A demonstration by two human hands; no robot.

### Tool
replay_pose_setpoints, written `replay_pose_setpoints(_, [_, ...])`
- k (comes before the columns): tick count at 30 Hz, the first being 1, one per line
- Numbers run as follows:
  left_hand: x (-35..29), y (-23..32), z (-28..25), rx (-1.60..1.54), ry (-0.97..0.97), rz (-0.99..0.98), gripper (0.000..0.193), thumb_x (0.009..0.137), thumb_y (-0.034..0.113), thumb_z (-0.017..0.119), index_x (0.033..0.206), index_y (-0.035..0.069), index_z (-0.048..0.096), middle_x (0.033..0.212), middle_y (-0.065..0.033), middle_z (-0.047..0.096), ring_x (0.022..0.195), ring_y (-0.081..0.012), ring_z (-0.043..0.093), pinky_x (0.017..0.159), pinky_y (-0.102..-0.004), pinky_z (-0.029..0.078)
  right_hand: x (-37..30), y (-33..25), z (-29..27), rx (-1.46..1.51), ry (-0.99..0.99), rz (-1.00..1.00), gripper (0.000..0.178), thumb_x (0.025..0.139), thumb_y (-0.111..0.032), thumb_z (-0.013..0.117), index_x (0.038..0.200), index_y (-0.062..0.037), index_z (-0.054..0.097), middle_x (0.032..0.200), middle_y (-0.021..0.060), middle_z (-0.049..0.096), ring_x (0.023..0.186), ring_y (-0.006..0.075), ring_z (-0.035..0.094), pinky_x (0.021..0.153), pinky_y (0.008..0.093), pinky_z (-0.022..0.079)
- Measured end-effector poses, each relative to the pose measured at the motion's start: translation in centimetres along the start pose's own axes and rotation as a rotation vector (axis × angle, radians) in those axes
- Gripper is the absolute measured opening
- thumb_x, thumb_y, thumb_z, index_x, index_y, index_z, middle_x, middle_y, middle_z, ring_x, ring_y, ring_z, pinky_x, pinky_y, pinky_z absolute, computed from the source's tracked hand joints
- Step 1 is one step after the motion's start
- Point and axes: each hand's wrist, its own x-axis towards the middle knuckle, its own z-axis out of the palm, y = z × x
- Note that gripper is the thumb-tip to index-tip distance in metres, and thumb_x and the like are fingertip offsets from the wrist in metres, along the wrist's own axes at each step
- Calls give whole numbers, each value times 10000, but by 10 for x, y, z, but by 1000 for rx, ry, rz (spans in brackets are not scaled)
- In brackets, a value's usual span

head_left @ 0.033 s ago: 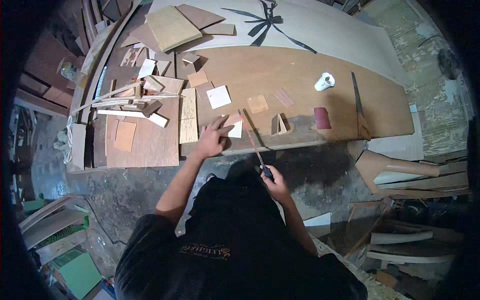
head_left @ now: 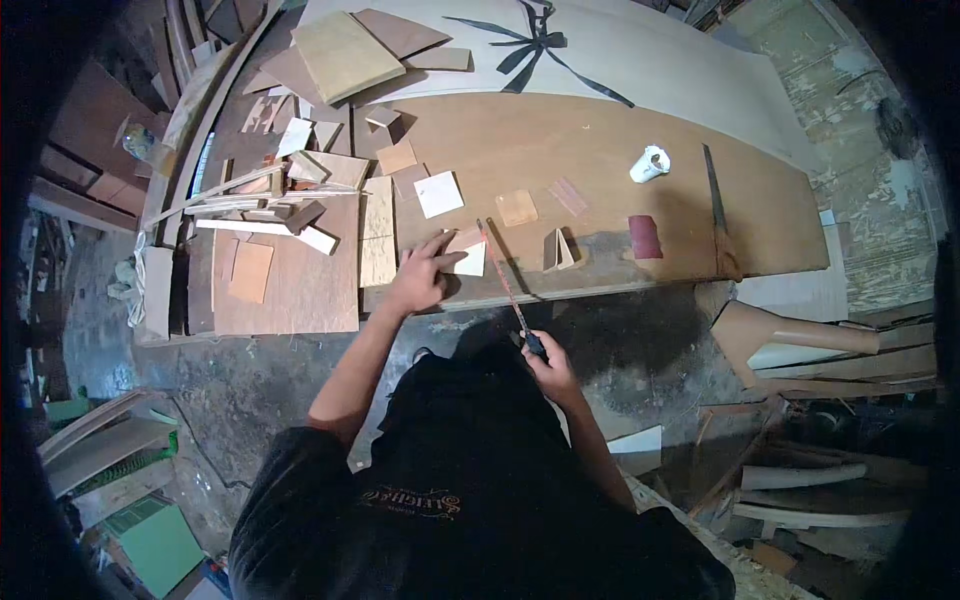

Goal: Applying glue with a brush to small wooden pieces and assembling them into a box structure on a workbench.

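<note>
Fingers spread, my left hand point(head_left: 418, 280) presses on a small square panel point(head_left: 470, 262), part brown and part white, at the near edge of the workbench point(head_left: 590, 130). My right hand point(head_left: 553, 366) is closed round the dark handle of a long thin tool point(head_left: 507, 280). Its narrow reddish shaft points away from me, and the tip lies over or beside the panel's right edge; I cannot tell whether they touch. The tool's exact kind is too small to make out. Just right of it stands a small folded wooden piece point(head_left: 557, 250).
Wood offcuts point(head_left: 290, 190) are heaped at the left, with larger boards point(head_left: 350, 55) behind. A white cylinder point(head_left: 650, 164), a dark red square point(head_left: 645, 237) and a long dark blade-like strip point(head_left: 714, 190) lie to the right. Black straps point(head_left: 535, 45) rest at the back.
</note>
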Motion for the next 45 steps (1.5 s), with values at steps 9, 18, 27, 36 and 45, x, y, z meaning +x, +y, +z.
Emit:
replay_pose_setpoints(9, [26,78,30,108,136,-555,968,700,642,743,1466,161,398,1495,-182,350,1342,-386,343,1063,-593,267,11,1,3,56,-16,29,289,951,-108,626,1226,-20,600,975,87,672,894,155,624,827,310,496])
replay_pose_setpoints(18, [11,44,34,113,153,-334,672,768,383,761,1386,225,550,1549,-170,319,1276,-405,404,1025,-539,369,17,5,-8,55,46,-17,291,954,-89,620,1236,-19,596,999,108,679,928,166,637,862,310,491])
replay_pose_setpoints(27, [-9,23,5,-37,146,-146,601,745,282,815,1292,115,632,1336,-182,513,1226,-376,477,1054,-478,416,16,16,4,13,66,-107,304,942,-99,637,1233,-18,597,1043,135,695,940,200,659,849,333,500])
replay_pose_setpoints(36, [-4,53,25,122,297,-322,697,734,411,812,1299,80,574,1289,-169,493,1168,-361,469,960,-489,415,25,7,4,23,-4,-20,279,936,-32,601,1215,-26,594,923,32,630,875,118,584,828,279,475])
replay_pose_setpoints(45, [-1,35,17,26,223,-247,563,782,341,779,1299,174,633,1351,-161,477,1231,-367,448,982,-496,413,26,19,6,33,10,-49,303,918,-75,633,1214,-16,600,1038,155,698,941,220,670,850,342,506])
